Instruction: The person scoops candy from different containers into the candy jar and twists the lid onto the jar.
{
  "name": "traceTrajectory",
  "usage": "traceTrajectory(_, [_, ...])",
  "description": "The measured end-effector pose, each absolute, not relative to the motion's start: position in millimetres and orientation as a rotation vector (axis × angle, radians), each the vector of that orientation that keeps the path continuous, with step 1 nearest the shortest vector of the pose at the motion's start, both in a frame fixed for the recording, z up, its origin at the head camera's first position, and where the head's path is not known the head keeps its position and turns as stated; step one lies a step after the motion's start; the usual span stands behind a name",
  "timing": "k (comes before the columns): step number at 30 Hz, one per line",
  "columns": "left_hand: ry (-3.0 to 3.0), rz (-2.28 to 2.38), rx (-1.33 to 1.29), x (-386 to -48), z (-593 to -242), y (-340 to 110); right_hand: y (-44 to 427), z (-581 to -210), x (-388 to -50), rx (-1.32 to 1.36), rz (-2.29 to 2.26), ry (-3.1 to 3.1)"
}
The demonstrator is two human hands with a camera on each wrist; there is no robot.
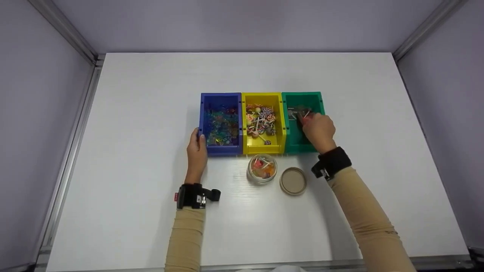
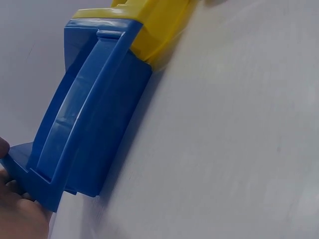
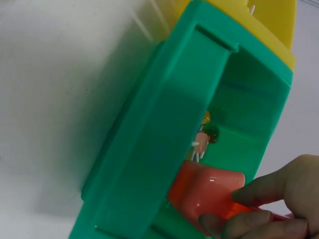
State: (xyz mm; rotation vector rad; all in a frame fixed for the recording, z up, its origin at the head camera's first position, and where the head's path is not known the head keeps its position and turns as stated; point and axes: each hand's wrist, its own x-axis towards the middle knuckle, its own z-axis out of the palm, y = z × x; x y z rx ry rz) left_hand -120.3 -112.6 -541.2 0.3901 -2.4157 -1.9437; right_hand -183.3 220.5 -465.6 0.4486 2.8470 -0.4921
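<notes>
At the left side of the blue bin (image 1: 221, 153), my left hand (image 1: 196, 155) grips the wall near the front corner, thumb over the rim. The left wrist view shows this blue bin (image 2: 112, 114) with part of the hand (image 2: 22, 216) at its corner. My right hand (image 1: 320, 132) reaches into the green bin (image 1: 302, 99) and holds a red scoop (image 3: 212, 191) by its handle. Beside the scoop lie a few small lollipops (image 3: 201, 143) inside the green bin. The scoop's front edge is partly hidden by the bin wall.
Between the other two bins is a yellow bin (image 1: 280, 145) of small lollipops (image 1: 264, 120). The blue bin holds colourful translucent pieces (image 1: 223, 126). In front stand a glass jar (image 1: 251, 178) with candies in it and a round beige lid (image 1: 293, 181).
</notes>
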Motion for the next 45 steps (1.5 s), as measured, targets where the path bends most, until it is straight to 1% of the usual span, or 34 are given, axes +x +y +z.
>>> traceTrajectory(5, [-2.429,-1.901,0.379,-120,-540,-113,219,-471,-181,0.466,-0.558,2.915])
traceTrajectory(14, [-2.436,-1.876,0.391,-121,-541,-115,213,-483,-176,0.574,-0.662,2.977])
traceTrajectory(21, [-2.440,-1.887,0.389,-121,-539,-116,212,-497,-168,0.565,-0.805,3.057])
traceTrajectory(29, [-2.480,-1.869,0.387,-121,-538,-116,212,-495,-167,0.563,-0.798,3.066])
traceTrajectory(32, [-2.471,-1.882,0.382,-121,-538,-116,213,-494,-169,0.581,-0.905,3.049])
traceTrajectory(37, [-2.458,-1.907,0.368,-120,-538,-116,214,-496,-172,0.694,-1.083,2.963])
traceTrajectory(45, [-2.450,-1.890,0.360,-119,-538,-113,213,-498,-169,0.688,-0.915,3.025])
